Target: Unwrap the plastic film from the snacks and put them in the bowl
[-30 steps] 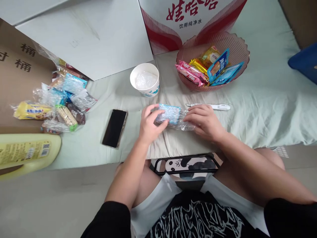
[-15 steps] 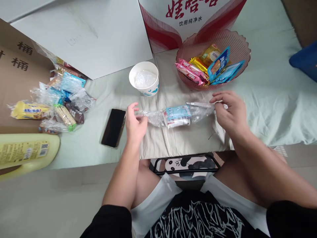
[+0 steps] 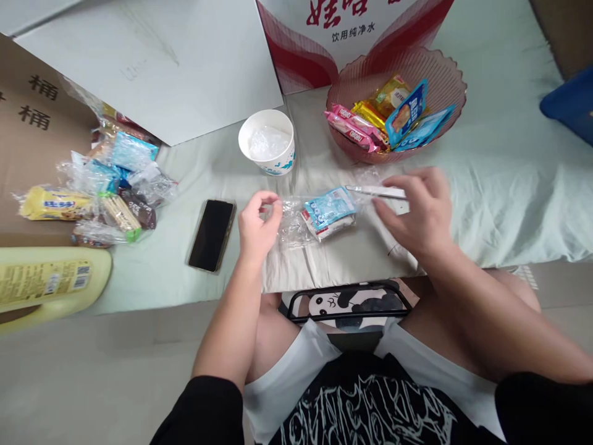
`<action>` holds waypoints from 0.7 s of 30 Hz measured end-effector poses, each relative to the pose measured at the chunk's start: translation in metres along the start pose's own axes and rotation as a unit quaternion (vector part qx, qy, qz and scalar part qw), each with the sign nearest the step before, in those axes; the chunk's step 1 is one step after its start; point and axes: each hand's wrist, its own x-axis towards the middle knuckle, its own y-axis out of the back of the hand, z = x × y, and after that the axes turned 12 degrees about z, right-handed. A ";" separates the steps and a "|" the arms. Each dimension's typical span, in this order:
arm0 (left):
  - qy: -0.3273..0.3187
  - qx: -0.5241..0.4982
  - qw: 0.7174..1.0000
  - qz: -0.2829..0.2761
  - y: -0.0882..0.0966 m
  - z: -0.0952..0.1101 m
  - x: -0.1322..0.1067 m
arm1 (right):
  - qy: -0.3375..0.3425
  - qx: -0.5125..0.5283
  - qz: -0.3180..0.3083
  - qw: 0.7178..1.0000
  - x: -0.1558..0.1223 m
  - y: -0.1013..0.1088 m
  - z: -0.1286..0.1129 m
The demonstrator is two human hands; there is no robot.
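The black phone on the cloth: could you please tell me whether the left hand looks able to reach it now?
Probably yes. The left hand pinches the clear wrapper right beside the phone, with only bare cloth between them; it would need to release the wrapper first.

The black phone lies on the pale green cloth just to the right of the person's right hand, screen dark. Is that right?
Not quite. In the head view the black phone does lie on the pale green cloth, screen dark. It is just to the left of the left hand, which pinches the clear wrapper, not to the right of the right hand.
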 end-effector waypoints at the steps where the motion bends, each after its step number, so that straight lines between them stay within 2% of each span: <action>1: -0.002 0.017 0.999 0.048 -0.003 -0.001 0.004 | -0.043 -0.013 0.026 0.999 0.001 0.001 -0.004; 3: -0.014 0.049 0.991 0.121 -0.011 -0.006 0.013 | -0.087 -0.016 0.037 0.995 0.001 0.002 -0.011; 4: -0.023 0.061 0.988 0.141 -0.014 -0.009 0.018 | -0.075 -0.002 0.024 0.997 0.000 0.002 -0.015; 6: -0.040 0.084 0.984 0.151 -0.020 -0.012 0.026 | 0.003 0.054 -0.014 0.998 -0.002 0.001 -0.023; 8: -0.059 0.120 0.980 0.147 -0.023 -0.010 0.028 | 0.111 0.122 -0.062 0.984 -0.005 -0.002 -0.030; 10: -0.085 0.159 0.973 0.145 -0.023 0.002 0.019 | 0.191 0.154 -0.095 0.965 -0.006 -0.006 -0.033; 11: -0.102 0.172 0.969 0.144 -0.022 0.010 0.012 | 0.210 0.142 -0.103 0.962 -0.006 -0.009 -0.033; 13: -0.138 0.180 0.967 0.120 -0.018 0.026 -0.007 | 0.195 0.077 -0.104 0.972 -0.002 -0.014 -0.030; 15: -0.162 0.182 0.968 0.056 -0.014 0.036 -0.024 | 0.138 0.004 -0.120 0.983 0.003 -0.018 -0.024; 18: -0.168 0.180 0.968 -0.040 -0.006 0.032 -0.034 | 0.077 -0.048 -0.165 0.982 0.008 -0.023 -0.013; 21: -0.175 0.172 0.968 -0.058 0.004 0.023 -0.029 | 0.079 -0.057 -0.177 0.979 0.011 -0.024 -0.007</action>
